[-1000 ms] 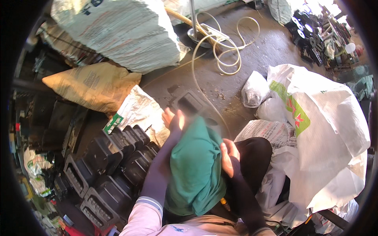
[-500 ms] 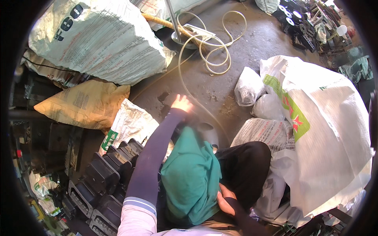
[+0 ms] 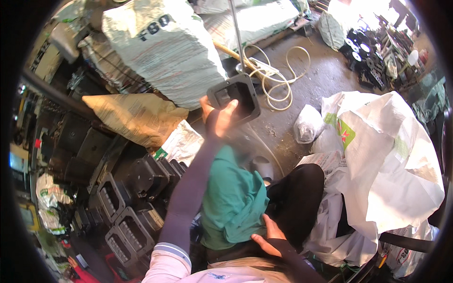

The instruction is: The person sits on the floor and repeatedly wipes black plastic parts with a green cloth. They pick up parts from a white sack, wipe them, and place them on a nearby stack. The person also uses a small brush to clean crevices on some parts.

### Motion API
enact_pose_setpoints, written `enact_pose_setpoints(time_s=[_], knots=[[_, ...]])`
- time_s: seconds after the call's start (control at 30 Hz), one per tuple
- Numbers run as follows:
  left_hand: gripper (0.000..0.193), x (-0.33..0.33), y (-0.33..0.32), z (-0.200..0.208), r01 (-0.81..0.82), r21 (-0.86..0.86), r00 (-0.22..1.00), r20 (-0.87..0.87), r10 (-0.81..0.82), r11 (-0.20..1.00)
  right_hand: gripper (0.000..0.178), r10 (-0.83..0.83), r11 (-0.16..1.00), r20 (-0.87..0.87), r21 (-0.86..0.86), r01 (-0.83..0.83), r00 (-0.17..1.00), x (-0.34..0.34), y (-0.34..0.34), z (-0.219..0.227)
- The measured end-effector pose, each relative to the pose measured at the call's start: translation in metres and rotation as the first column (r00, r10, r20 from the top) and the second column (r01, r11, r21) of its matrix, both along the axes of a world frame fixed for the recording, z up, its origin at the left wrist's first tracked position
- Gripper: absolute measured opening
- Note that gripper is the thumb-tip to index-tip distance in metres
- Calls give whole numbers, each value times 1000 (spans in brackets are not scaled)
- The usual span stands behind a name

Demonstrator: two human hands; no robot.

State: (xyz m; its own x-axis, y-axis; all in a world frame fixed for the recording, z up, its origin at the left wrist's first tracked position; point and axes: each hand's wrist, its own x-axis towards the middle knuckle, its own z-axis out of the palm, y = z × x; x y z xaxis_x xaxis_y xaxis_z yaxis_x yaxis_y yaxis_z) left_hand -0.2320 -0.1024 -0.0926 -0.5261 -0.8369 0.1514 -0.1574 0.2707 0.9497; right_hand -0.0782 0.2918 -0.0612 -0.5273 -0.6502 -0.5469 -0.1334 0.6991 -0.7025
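Observation:
My left hand [image 3: 220, 117] grips a dark grey, box-shaped housing [image 3: 242, 102] by its near side. The housing has a flanged rim with small holes and a deep rectangular hollow; my arm stretches forward, holding it above the floor. My right hand [image 3: 269, 238] lies on my lap with thumb and fingers apart, against the lower edge of a green cloth [image 3: 229, 203] draped over my left thigh. It holds nothing that I can see. Left of my arm, similar dark housings [image 3: 123, 231] stand stacked in rows.
A large white sack [image 3: 163, 56] and a tan paper sack [image 3: 134, 118] stand ahead on the left. An opened white bag [image 3: 391, 165] bulges at right beside a small clear bag [image 3: 307, 123]. A pale hose [image 3: 283, 96] coils on the floor. Another person's red sleeve [image 3: 84, 274] shows lower left.
My left hand has come up with the grey housing now visible in its grip. The view has shifted, so the surrounding sacks appear farther right. My right hand stays on my lap, its fingers more spread.

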Motion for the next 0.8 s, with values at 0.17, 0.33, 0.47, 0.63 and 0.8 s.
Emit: enact_pose_setpoints(time_s=[0.17, 0.33, 0.47, 0.63, 0.8], knots=[[51, 7, 23, -23, 93, 681, 992, -123, -12, 726, 92, -129, 957, 224, -226, 180, 966, -3, -8, -38], [35, 18, 31, -53, 267, 810, 931, -357, 79, 522, 87, -268, 902, 548, -147, 407, 792, -10, -29, -48], [32, 26, 23, -45, 309, 773, 895, -433, 105, 553, 59, -540, 639, 709, -5, 769, 453, -42, -42, -41], [43, 45, 16, -28, 420, 787, 875, -483, 28, 452, 44, -480, 753, 450, -229, 617, 753, -102, -23, -14], [46, 46, 10, -38, 361, 805, 896, -439, 63, 472, 46, -314, 814, 480, -309, 492, 819, -121, 29, 51]])
